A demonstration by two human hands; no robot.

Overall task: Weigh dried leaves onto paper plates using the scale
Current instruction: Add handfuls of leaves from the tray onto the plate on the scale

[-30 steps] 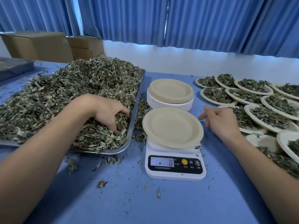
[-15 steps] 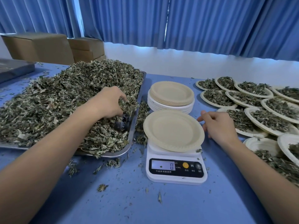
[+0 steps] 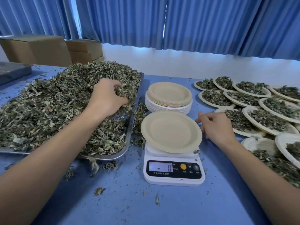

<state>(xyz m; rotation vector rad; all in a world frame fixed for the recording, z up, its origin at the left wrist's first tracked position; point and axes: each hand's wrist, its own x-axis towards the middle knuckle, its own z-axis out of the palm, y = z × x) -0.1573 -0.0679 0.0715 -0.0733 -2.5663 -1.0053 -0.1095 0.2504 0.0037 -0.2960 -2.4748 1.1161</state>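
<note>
The dried leaves (image 3: 48, 108) lie heaped on a metal tray (image 3: 130, 127) at the left of the blue worktop (image 3: 162, 207), with crumbs spilled around its near edge. The left hand (image 3: 107, 98) is sunk into the heap's right side, its fingers (image 3: 121, 101) curled round a clump of leaves. Just right of the tray stands the white scale (image 3: 173, 177); its display reads "0", with a yellow button and an "M" beside it, and the small print underneath is too fine to read. An empty paper plate (image 3: 170, 132) sits on it. The right hand (image 3: 215, 127) rests just beside the plate's right rim, fingers loosely curled and holding nothing; whether it touches the rim I cannot tell. Behind the scale is a stack of empty plates (image 3: 168, 98), and to the right are overlapping leaf-filled plates (image 3: 259, 111).
</note>
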